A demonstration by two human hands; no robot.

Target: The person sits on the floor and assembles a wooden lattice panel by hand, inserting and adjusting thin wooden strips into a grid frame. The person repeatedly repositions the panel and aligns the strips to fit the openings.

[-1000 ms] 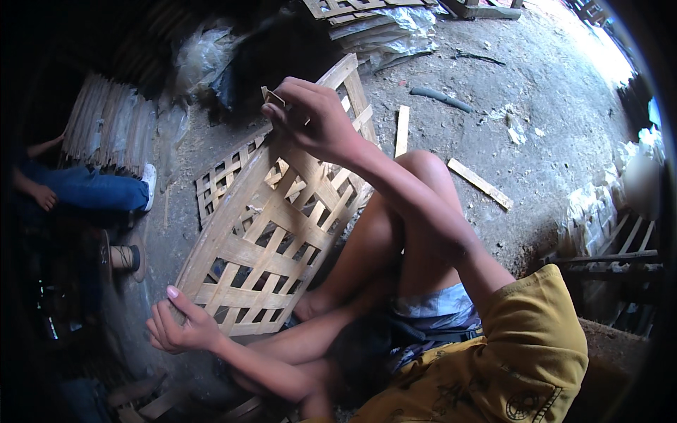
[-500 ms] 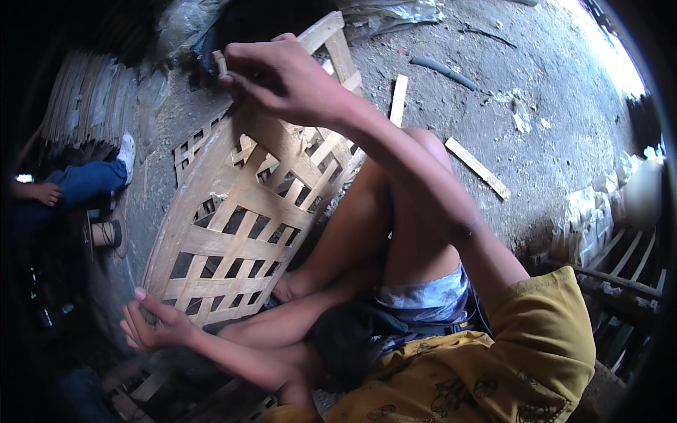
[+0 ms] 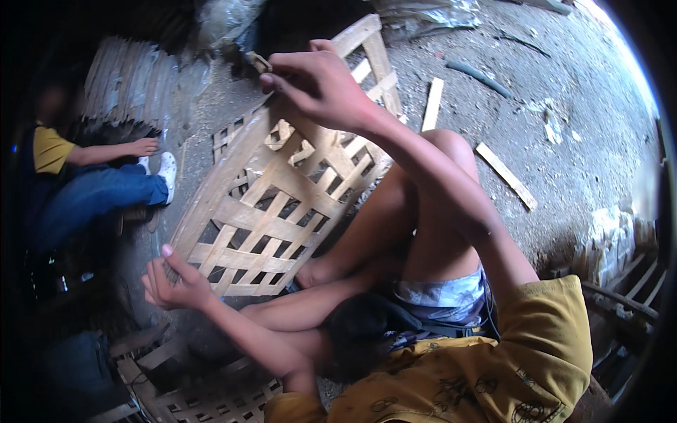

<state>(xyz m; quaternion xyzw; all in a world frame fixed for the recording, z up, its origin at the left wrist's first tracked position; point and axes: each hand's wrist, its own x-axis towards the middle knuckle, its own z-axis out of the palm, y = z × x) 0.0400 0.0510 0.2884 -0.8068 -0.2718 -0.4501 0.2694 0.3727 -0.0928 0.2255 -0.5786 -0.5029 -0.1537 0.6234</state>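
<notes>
A woven basket of pale, flat wooden strips (image 3: 264, 215) leans in front of my bent legs, its lattice side facing up. At its upper rim, my right hand (image 3: 321, 88) pinches a narrow wooden strip (image 3: 259, 62), whose short end sticks out past thumb and forefinger. Most of that strip is hidden by the hand. My left hand (image 3: 178, 283) is at the basket's lower left corner, with the thumb along the rim and the other fingers curled. The exact contact under those fingers is hard to make out.
Loose wooden slats (image 3: 506, 175) and a dark stick (image 3: 478, 78) lie on the dirt floor. A person in blue trousers (image 3: 106, 201) sits at left near a stack of strips (image 3: 130, 81). Another woven piece (image 3: 211, 409) lies low, near my left side. A slatted rack stands right.
The view has swung left, so the scene sits further right and more of the seated person shows. Both hands keep nearly the same places at the basket.
</notes>
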